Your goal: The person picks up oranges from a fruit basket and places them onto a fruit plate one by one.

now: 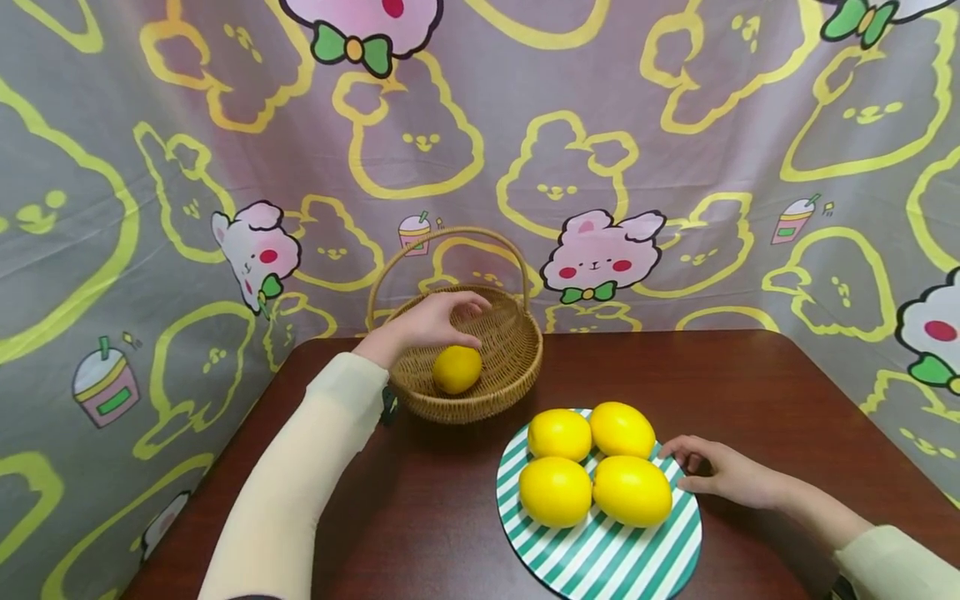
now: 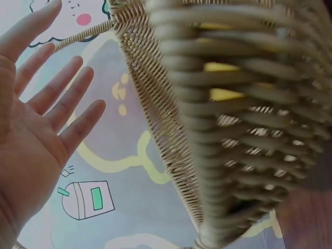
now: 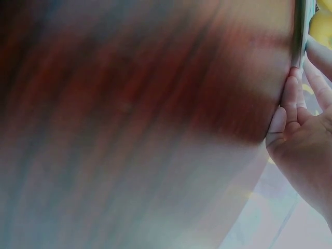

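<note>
Over the wicker basket (image 1: pixel 517 367) is my left hand (image 1: pixel 431 321), its fingers spread and nothing in them. Below that hand, one yellow lemon (image 1: pixel 457 370) lies inside the basket. The left wrist view shows the empty left palm (image 2: pixel 31 150) beside the basket's woven rim (image 2: pixel 181 104). My right hand (image 1: pixel 731 475) rests at the right edge of a round green-and-white striped mat (image 1: pixel 600 571), fingers loosely bent and holding nothing. Several lemons (image 1: pixel 555 492) sit grouped on the mat. In the right wrist view, the right fingers (image 3: pixel 290 98) are close to the mat's edge; contact is unclear.
A dark reddish-brown table (image 1: pixel 720 383) carries the basket and mat. The basket's tall arched handle (image 1: pixel 457 230) rises behind the left hand. A printed cloth with cartoon bears and rabbits (image 1: pixel 600 100) surrounds the table's back and sides.
</note>
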Available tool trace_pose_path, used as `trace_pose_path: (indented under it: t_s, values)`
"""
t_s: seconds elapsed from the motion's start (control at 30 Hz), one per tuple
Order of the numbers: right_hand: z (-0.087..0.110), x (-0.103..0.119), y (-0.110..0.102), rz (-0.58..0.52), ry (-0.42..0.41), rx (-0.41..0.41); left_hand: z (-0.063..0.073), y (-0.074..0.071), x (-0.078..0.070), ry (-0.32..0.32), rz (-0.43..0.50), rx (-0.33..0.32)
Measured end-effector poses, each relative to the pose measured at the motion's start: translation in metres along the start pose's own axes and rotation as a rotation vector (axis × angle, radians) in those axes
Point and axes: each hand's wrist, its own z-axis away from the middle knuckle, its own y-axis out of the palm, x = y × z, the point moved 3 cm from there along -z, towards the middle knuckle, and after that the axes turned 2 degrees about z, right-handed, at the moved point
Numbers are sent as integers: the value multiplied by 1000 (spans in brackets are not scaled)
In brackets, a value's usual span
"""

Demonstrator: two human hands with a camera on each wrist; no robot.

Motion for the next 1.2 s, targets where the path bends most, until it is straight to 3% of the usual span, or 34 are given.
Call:
trace_pose_path:
  t_s: [0.23, 0.5, 0.73, 0.9, 1.2]
  values:
    - [-2, 1, 1, -16, 9, 1, -12, 0, 12, -92, -30, 63]
    - [0, 2, -2, 19, -9, -13, -9, 9, 40, -193, -65, 101]
    - [-1, 2, 0, 0, -9, -12, -7, 20, 62, -253, -30, 127]
    - [-1, 0, 0, -8, 19, -7, -6, 30, 72, -264, -32, 147]
    - [-1, 1, -1, 1, 20, -7, -5, 46, 80, -223, 2, 145]
